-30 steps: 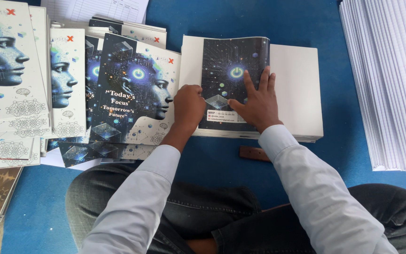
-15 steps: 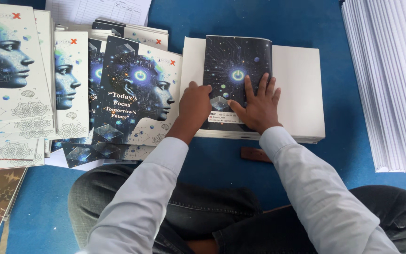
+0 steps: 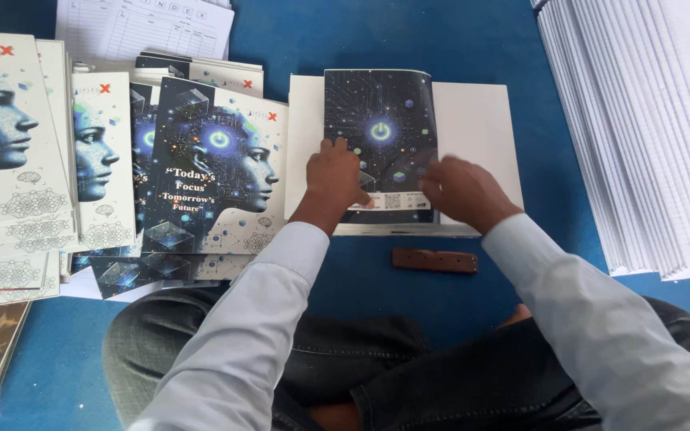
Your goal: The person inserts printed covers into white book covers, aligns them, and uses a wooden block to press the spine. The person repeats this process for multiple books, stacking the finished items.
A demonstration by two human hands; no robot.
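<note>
At nine o'clock, glossy face-print covers (image 3: 209,168) lie fanned on the blue floor (image 3: 281,40). Centre, the left hand (image 3: 335,177) presses flat, grip empty, on the dark circuit-print cover (image 3: 381,136) atop the white page stack (image 3: 473,120). The right hand (image 3: 461,190) pins its lower edge, fingers curled, holding nothing. Best kept square to the stack's edges. At three o'clock, a tall white paper pile (image 3: 640,136).

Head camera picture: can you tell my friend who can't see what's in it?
Both hands, left hand and right hand, press a dark printed cover onto a white paper stack on a blue floor. Matching covers lie left; tall white sheets right.
</note>
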